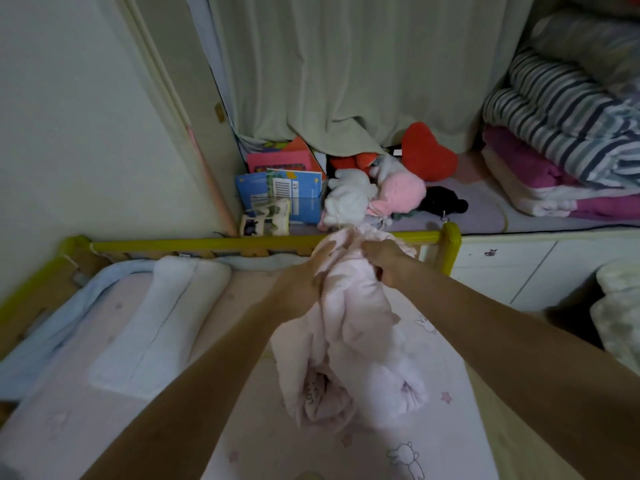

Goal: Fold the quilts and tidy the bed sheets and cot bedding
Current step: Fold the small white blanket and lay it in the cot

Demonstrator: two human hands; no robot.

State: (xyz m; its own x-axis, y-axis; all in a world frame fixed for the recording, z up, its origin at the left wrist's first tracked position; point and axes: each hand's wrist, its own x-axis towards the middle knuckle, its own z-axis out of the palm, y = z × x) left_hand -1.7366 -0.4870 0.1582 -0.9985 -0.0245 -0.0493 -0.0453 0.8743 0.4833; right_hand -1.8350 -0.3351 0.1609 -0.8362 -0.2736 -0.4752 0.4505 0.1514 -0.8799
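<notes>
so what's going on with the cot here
A person stands over the cot, holding a bunched pink quilt up by its top edge. The left hand and right hand both grip it close together near the far rail, and the rest hangs crumpled down onto the printed sheet. It isn't folded yet. A white pillow lies on the cot's left side, and folded quilts are stacked on the bed to the right.

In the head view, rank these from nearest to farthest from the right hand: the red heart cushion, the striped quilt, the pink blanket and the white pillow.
1. Pink blanket: gripped by the right hand itself.
2. Red heart cushion: on the ledge beyond the cot rail.
3. White pillow: in the cot, to the left.
4. Striped quilt: stacked far right.

The cushion and pillow are close to call.
</notes>
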